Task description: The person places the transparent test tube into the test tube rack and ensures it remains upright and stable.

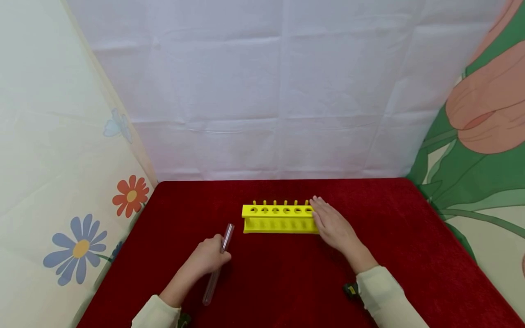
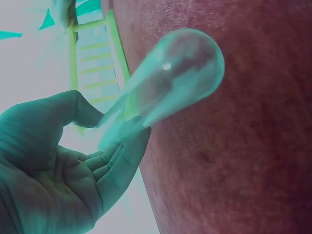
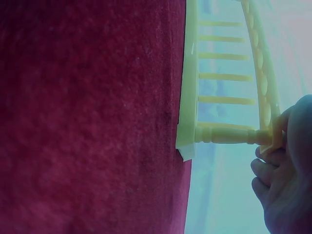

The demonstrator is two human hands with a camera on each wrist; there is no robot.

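Observation:
A clear test tube (image 1: 212,284) slants in my left hand (image 1: 208,256), pinched between thumb and fingers. Its rounded bottom (image 2: 195,63) points toward me, and the other end tilts up and away, toward the rack. To the right, a yellow test tube rack (image 1: 279,225) stands upright on the cloth, with a row of holes in its top plate and pegs behind them. My right hand (image 1: 334,228) holds the right end of that top plate, thumb in front and fingertips reaching over the far side. The left wrist view shows the rack (image 2: 95,24) behind the tube.
Dark red cloth (image 1: 279,282) covers the table. A white sheet (image 1: 279,91) hangs along its far edge. Flower-printed cloths stand at the left (image 1: 41,159) and right (image 1: 484,196) sides.

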